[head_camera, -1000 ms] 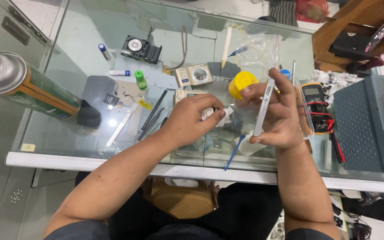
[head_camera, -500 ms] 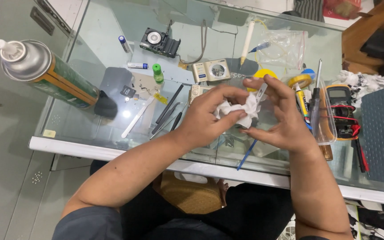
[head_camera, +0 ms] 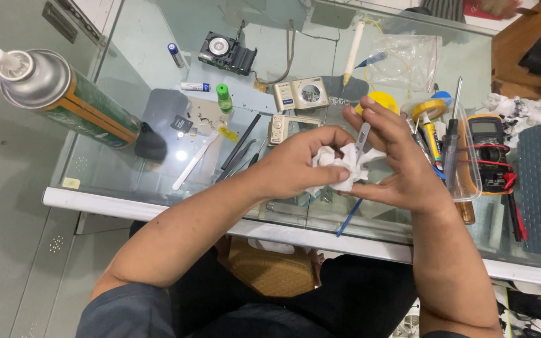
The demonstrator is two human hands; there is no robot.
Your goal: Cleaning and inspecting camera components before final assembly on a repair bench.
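The left hand (head_camera: 295, 159) is closed around a crumpled white tissue (head_camera: 340, 164), which is pressed against a thin metal tool (head_camera: 361, 139) gripped upright by the right hand (head_camera: 402, 166). Both are held above the near edge of the glass table (head_camera: 133, 181), with two small silver cameras (head_camera: 302, 94) just beyond.

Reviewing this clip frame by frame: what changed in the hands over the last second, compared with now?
A second ago the right hand held the thin metal tool nearly clear of the white tissue. Since then the left hand has bunched the tissue around the tool's lower part, so only its upper end shows. Both hands kept their grip. The spray can and cameras lie as before.
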